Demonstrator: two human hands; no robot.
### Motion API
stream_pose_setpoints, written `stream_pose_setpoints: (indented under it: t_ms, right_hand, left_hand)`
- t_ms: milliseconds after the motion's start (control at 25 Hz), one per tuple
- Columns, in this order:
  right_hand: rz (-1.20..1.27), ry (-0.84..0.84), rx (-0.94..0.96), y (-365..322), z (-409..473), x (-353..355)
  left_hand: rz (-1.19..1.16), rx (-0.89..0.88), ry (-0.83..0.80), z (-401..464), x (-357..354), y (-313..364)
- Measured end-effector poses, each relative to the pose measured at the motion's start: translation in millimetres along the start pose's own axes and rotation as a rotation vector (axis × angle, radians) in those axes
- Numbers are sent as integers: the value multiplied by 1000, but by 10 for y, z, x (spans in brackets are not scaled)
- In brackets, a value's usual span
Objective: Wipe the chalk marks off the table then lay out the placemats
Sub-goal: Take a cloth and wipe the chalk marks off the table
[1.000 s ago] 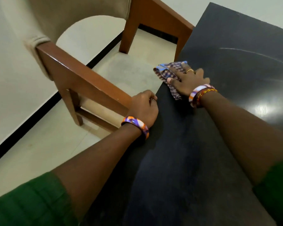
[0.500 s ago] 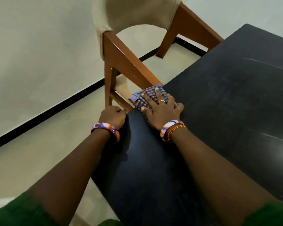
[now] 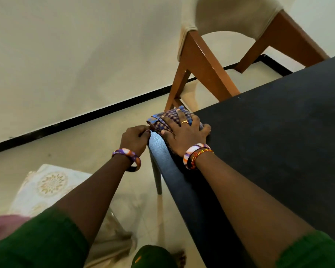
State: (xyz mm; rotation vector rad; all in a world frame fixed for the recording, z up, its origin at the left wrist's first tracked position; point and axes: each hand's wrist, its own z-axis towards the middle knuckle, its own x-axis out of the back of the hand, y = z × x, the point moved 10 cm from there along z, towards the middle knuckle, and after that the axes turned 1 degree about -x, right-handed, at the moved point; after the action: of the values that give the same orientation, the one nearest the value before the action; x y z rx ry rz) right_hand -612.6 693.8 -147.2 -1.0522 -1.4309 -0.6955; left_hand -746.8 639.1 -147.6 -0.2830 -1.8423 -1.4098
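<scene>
Nearest the camera, two green sleeves [image 3: 37, 240] frame the bottom of the view, with bare forearms reaching forward from them. Below and to the left of the left forearm lies a pale cushion [image 3: 46, 186] with a gold floral pattern, resting on the floor [image 3: 81, 144]; no writing or label can be read on it or anywhere else.

The left hand [image 3: 134, 139], wearing a purple and orange bangle [image 3: 127, 154], has its fingers curled round the corner edge of the black table [image 3: 269, 151], gripping it just beside the cloth. The right hand [image 3: 184, 132], wearing a bangle and a red and yellow thread at the wrist and a ring on one finger, lies palm down with fingers spread and fairly straight, pressing the checked cloth [image 3: 166, 120] flat onto the table's corner. The cloth, blue and brown plaid, sits under and ahead of the right hand, and its far edge hangs a little past the table's corner, touching the left hand's fingertips or very nearly so.

The table top stretches away to the right of the right hand, dark and matt. A table leg [image 3: 157, 176] drops to the floor under the left wrist.

Beyond both hands stands a wooden chair [image 3: 205, 70] with a cream padded back, pushed close to the table's far edge. Behind it a cream wall meets the floor along a black skirting strip [image 3: 75, 120].
</scene>
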Motion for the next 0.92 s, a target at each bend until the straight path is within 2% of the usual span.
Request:
stream_pose_setpoints:
  t_ms: [120,360,440,560,640,760,920]
  right_hand:
    - [-2,-5,33,-182,-84,-61]
    - [-27,-29,33,-234,-123,-68]
    - [-37,10,-41,-343,-643,-78]
    - [-29,5,2,-402,-722,-162]
    - [-34,-4,15,-421,-839,-205]
    - [-4,43,-99,-286,-1414,-216]
    - [9,113,-289,170,-2372,-305]
  left_hand:
    - [47,32,-15,-45,-8,-28]
    - [-31,66,-49,-48,-34,-9]
    - [-65,-26,-183,-434,-45,-45]
    - [87,22,-330,-628,-235,-152]
    - [223,38,-317,-792,-217,-215]
    - [434,-104,-269,-1273,-315,-151]
    - [449,-353,-253,-2111,-714,175]
